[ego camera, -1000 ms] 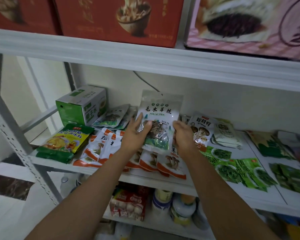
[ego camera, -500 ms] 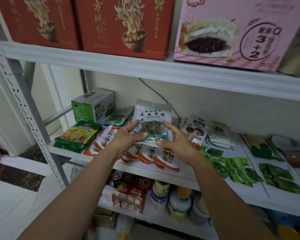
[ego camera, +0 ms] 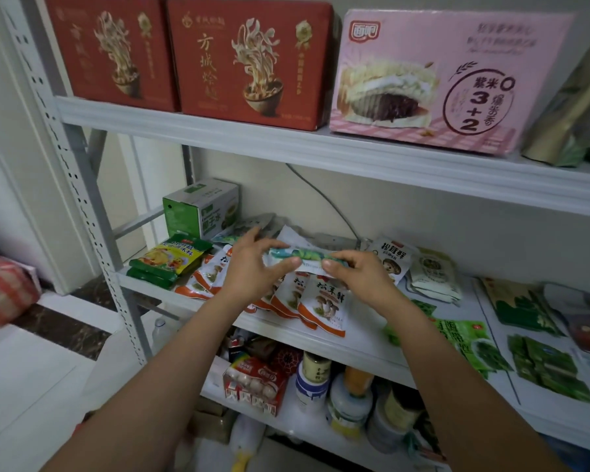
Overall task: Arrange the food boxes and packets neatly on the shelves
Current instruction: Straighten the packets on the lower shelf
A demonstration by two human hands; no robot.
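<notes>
White shelf, mushroom packets, green box

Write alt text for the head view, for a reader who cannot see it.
A left hand and a right hand pinch a green-and-white packet by its ends, nearly flat, above a row of orange-and-white mushroom packets on the middle shelf. Red noodle boxes and a pink bread box stand on the shelf above.
</notes>
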